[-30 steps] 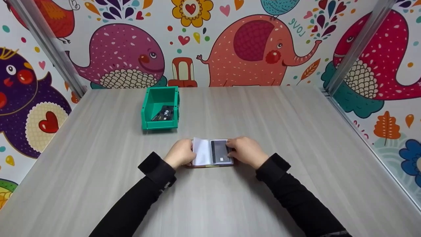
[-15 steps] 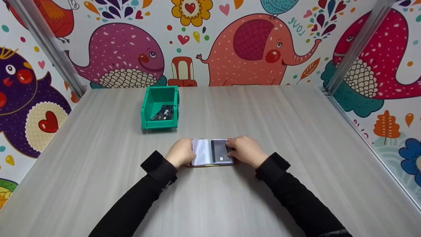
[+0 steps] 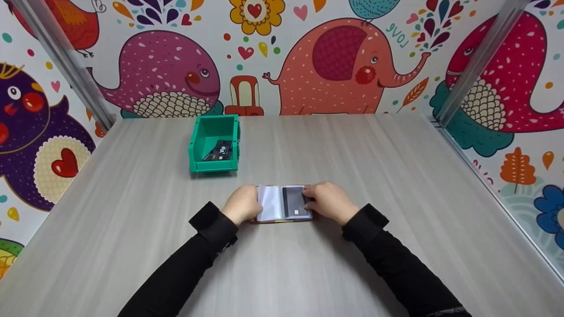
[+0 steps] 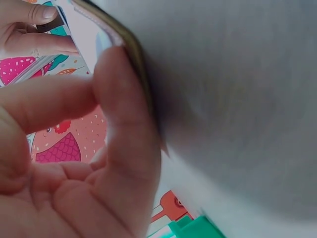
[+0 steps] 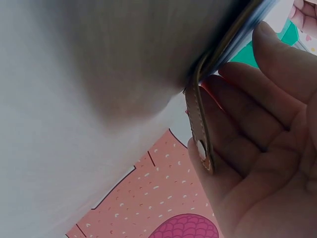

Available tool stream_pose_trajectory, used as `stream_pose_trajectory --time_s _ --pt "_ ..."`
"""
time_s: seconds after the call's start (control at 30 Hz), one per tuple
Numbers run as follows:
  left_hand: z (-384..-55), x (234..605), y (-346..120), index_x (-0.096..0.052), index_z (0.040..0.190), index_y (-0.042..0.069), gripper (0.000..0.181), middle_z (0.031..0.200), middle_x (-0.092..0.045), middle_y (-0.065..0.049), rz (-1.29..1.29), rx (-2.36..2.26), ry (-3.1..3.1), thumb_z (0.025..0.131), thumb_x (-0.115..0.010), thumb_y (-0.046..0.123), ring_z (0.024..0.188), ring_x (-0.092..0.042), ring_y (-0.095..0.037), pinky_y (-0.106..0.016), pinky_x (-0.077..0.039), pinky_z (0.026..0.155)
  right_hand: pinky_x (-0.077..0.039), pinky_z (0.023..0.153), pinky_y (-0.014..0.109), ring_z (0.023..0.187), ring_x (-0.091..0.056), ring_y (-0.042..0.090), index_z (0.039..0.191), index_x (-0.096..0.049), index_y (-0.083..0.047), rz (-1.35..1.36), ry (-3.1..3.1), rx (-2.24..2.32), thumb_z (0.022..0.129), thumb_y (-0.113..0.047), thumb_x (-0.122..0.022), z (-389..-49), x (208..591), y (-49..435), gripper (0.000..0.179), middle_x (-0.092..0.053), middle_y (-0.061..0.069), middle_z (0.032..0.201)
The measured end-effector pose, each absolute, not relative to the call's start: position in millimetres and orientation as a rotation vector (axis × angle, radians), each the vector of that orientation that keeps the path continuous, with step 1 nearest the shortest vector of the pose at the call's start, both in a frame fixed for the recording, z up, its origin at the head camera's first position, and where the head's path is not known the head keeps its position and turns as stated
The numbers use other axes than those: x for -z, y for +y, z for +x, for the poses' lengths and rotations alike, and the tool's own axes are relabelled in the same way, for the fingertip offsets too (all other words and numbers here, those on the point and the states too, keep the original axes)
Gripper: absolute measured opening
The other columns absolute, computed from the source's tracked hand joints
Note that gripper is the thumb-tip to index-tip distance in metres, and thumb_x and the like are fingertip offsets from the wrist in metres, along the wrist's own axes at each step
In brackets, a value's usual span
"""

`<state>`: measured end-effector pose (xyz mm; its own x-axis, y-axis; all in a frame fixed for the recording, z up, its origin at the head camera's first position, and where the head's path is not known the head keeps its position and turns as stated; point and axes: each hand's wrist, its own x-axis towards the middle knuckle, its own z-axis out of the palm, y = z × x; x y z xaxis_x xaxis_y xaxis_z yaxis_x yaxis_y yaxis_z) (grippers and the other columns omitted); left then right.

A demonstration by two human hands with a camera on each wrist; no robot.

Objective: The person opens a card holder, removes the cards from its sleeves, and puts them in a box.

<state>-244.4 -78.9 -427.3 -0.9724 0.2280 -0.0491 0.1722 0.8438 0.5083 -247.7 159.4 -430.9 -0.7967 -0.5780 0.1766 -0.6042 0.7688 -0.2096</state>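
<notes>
A small card holder (image 3: 270, 203) lies spread out on the table with clear sleeve pages showing. My left hand (image 3: 241, 204) pinches its left edge between thumb and fingers; the brown stitched cover edge (image 4: 137, 54) runs beside the thumb in the left wrist view. A grey card (image 3: 293, 204) with a dark stripe and a small pale chip lies over the right-hand page. My right hand (image 3: 331, 202) pinches the card's right side, covering that end. In the right wrist view, a brown strap (image 5: 198, 126) with a metal snap hangs from the cover beside the fingers.
A green plastic bin (image 3: 214, 167) stands behind and to the left of the card holder. Several dark cards (image 3: 222, 151) lie inside it, one printed with "VIP". Cartoon-printed walls (image 3: 255, 57) and metal posts (image 3: 480, 66) bound the table.
The lifted left sleeve page has settled flatter, and the left hand has shifted very slightly. The right hand and the card stay in place.
</notes>
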Motion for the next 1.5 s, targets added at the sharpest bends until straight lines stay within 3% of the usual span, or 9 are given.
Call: stream_pose_trajectory --time_s 0.37,0.6,0.7,0.83,1.03,1.3,1.5 --pt "-242.8 425.2 -83.3 -0.055 0.07 0.003 0.014 0.068 -0.05 -0.005 0.366 -0.782 2.965 0.069 -0.066 -0.005 0.062 -0.045 -0.022 -0.032 -0.042 0.059 -0.054 0.083 0.043 0.1 -0.068 0.031 0.109 -0.075 -0.002 0.962 -2.854 -0.386 0.08 -0.012 -0.081 -248.6 431.8 159.5 0.032 -0.071 0.013 0.114" --pt "-245.6 418.0 -83.6 -0.05 0.064 0.005 0.02 0.068 -0.046 -0.004 0.33 -0.814 2.986 0.071 -0.067 -0.001 0.064 -0.039 -0.022 -0.036 -0.04 0.063 -0.054 0.082 0.043 0.1 -0.068 0.03 0.108 -0.075 -0.001 0.979 -2.836 -0.369 0.079 -0.012 -0.081 -248.5 432.2 159.2 0.031 -0.071 0.013 0.113" --pt "-244.9 415.1 -79.9 -0.06 0.075 -0.002 0.007 0.078 -0.058 -0.01 0.297 -0.846 2.977 0.075 -0.067 0.001 0.072 -0.052 -0.026 -0.039 -0.047 0.071 -0.054 0.083 0.043 0.101 -0.068 0.03 0.11 -0.075 -0.001 0.972 -2.841 -0.37 0.08 -0.012 -0.081 -248.1 432.0 159.4 0.033 -0.071 0.014 0.114" --pt "-242.7 414.8 -72.6 -0.067 0.097 -0.008 0.021 0.097 -0.067 -0.018 0.284 -0.901 2.943 0.079 -0.065 0.001 0.088 -0.061 -0.033 -0.042 -0.05 0.084 -0.054 0.083 0.043 0.101 -0.068 0.03 0.111 -0.074 -0.001 0.963 -2.85 -0.367 0.08 -0.012 -0.081 -248.2 432.1 159.4 0.033 -0.07 0.013 0.114" --pt "-240.6 417.2 -61.9 -0.066 0.093 -0.004 0.014 0.09 -0.066 -0.014 0.312 -1.003 2.909 0.079 -0.063 0.0 0.083 -0.059 -0.029 -0.039 -0.05 0.078 -0.053 0.084 0.043 0.101 -0.068 0.03 0.11 -0.074 0.0 0.98 -2.838 -0.374 0.08 -0.012 -0.081 -248.6 432.6 159.9 0.033 -0.07 0.014 0.113" --pt "-239.1 420.9 -51.1 -0.067 0.093 -0.004 0.021 0.091 -0.067 -0.015 0.418 -1.091 2.908 0.076 -0.054 -0.004 0.083 -0.061 -0.03 -0.041 -0.051 0.078 -0.054 0.082 0.042 0.1 -0.068 0.03 0.108 -0.075 0.0 1.002 -2.817 -0.384 0.079 -0.011 -0.082 -249.5 433.1 160.5 0.032 -0.071 0.015 0.112" --pt "-239.7 424.5 -45.4 -0.067 0.093 -0.004 0.02 0.087 -0.068 -0.014 0.466 -1.088 2.916 0.077 -0.055 -0.003 0.08 -0.063 -0.028 -0.04 -0.053 0.076 -0.054 0.083 0.042 0.1 -0.068 0.03 0.107 -0.076 -0.001 1.004 -2.819 -0.386 0.079 -0.01 -0.081 -248.9 432.2 160.1 0.03 -0.07 0.014 0.113"
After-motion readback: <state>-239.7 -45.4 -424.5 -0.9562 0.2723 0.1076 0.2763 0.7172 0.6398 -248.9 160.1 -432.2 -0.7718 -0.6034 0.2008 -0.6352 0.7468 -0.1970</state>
